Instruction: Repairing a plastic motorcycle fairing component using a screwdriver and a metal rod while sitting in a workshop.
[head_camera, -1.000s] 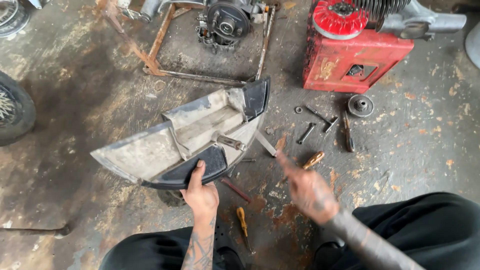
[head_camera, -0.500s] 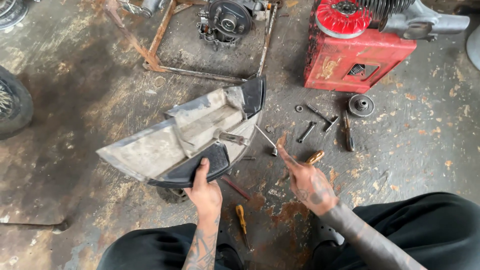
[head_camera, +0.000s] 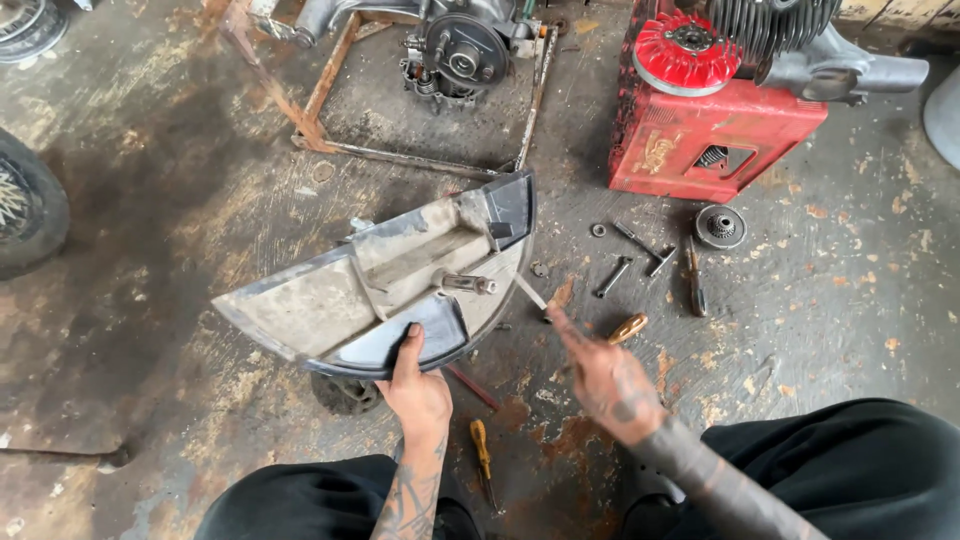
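Observation:
My left hand (head_camera: 418, 385) grips the lower dark edge of a grey half-moon metal cover panel (head_camera: 320, 305) and holds it tilted above the floor. A short bolt stub (head_camera: 466, 284) sticks out of the panel's inner face. My right hand (head_camera: 606, 380) hovers just right of the panel, fingers pinched on a thin metal tool (head_camera: 531, 292) whose tip points at the panel's right edge. A wooden tool handle (head_camera: 628, 327) lies right by my right fingers.
Loose bolts (head_camera: 612, 275), a washer (head_camera: 598, 230) and a small gear (head_camera: 720, 226) lie on the stained concrete floor. A red engine housing (head_camera: 715, 140) stands behind them. A rusty frame with an engine part (head_camera: 455, 60) is at the back, a tyre (head_camera: 25, 205) at left, a yellow-handled screwdriver (head_camera: 482, 445) by my knees.
The panel has shifted slightly right and tipped a little in my left hand. My right hand has stayed almost in place beside its right edge.

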